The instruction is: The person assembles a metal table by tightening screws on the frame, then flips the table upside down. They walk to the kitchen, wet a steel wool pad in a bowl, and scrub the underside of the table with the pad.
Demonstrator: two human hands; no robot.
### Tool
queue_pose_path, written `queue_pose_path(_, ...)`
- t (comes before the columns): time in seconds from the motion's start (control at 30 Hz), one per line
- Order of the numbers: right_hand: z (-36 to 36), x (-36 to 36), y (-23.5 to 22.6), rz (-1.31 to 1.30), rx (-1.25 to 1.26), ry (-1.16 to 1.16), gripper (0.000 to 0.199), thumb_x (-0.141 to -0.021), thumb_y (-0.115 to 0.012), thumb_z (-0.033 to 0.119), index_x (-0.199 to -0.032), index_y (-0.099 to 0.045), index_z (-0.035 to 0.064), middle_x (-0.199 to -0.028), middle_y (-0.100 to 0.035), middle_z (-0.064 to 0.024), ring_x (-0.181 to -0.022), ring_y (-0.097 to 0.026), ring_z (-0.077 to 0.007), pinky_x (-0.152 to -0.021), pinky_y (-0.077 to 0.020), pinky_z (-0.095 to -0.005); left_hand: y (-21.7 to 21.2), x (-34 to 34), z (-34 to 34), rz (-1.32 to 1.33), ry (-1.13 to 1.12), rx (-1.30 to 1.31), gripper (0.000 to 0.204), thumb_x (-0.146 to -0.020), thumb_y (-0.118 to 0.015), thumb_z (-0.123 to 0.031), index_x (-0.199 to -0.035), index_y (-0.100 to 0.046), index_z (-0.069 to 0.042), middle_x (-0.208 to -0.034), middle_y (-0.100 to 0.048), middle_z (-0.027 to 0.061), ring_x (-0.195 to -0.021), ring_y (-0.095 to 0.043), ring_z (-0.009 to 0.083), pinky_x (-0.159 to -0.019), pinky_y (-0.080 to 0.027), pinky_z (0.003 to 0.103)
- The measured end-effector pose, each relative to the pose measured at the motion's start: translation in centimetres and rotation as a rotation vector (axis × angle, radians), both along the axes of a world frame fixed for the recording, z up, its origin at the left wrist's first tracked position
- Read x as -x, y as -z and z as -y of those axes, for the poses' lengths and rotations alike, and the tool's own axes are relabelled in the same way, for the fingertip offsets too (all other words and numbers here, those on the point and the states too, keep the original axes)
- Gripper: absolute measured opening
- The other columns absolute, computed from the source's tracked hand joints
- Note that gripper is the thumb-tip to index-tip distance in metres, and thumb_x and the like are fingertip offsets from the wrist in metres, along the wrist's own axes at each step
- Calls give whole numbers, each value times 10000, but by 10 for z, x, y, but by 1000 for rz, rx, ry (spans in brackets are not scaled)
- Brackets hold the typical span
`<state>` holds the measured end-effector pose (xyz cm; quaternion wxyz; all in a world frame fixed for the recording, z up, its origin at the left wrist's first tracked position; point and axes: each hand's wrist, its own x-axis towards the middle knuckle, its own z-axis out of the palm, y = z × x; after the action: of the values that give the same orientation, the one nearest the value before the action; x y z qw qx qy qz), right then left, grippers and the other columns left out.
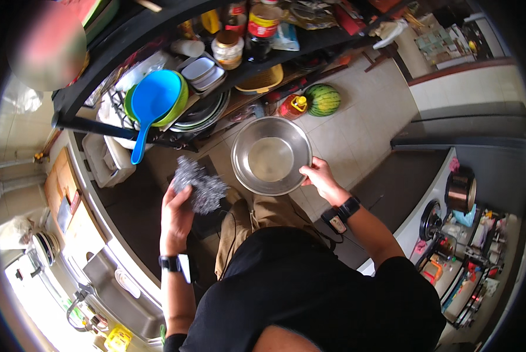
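Observation:
In front of my body, my right hand (320, 177) grips the near right rim of a round stainless steel basin (241, 167). Its thumb lies over the edge and the other fingers go underneath, mostly hidden. The basin's inside faces up at me; its pale bottom could be bare metal or shallow water, I cannot tell which. To the left, my left hand (178, 216) is closed around a big clump of silvery steel wool (201, 186). The clump sticks out past the fingers and stays apart from the basin.
A dark shelf rack ahead bears jars, bottles, containers and a blue ladle-shaped scoop (156, 97). On the tiled floor beyond the basin stand a watermelon (323, 100) and a red oil bottle with yellow cap (293, 106). A sink (119, 287) is at left, a cluttered counter at right.

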<state>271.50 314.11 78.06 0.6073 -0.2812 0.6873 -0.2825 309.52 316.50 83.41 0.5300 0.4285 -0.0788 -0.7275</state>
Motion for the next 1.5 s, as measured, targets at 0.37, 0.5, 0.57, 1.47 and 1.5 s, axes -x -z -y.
queue_pose_path(0.37,-45,134,-68,30,191,203,208,-850,-598,29,-1051,-629,-15,-857,-659,-41,-703,-635,-106,-564,-561,-257,-25,214,99,134,541,109,242,-899,-685,-91,-1126,-652,-15,-1069,-703,52,-997,-649,162,-947,-481,309)
queue_pose_path(0.5,-35,194,-63,3,249,266,196,-828,-593,7,-1013,-639,-34,-822,-654,-57,-673,-647,-127,-556,-574,-277,-22,304,119,207,671,131,303,-903,-656,-58,-1189,-634,39,-1086,-701,99,-1006,-647,178,-952,-493,323)
queue_pose_path(0.57,-25,224,-59,53,269,220,314,-825,-602,26,-1131,-571,-33,-886,-637,-72,-708,-647,-146,-561,-574,-288,-15,334,126,264,633,150,275,-899,-675,-66,-1147,-654,50,-1060,-708,91,-955,-651,155,-911,-504,300)
queue_pose_path(1.47,48,-295,-77,387,-136,-1217,447,-828,-596,57,-1262,-520,-22,-1078,-665,-136,-893,-706,-220,-668,-623,-349,3,-204,-180,791,-1184,-229,307,-1014,-540,-341,-818,-557,-105,-608,-461,-33,-487,-383,74,-434,-301,241)
queue_pose_path(1.5,35,-335,-70,470,-137,-1150,455,-817,-608,42,-1257,-518,-33,-1047,-670,-141,-887,-707,-232,-681,-628,-355,19,-239,-208,827,-1209,-331,344,-1008,-552,-379,-787,-545,-116,-585,-443,-32,-466,-366,76,-424,-283,243)
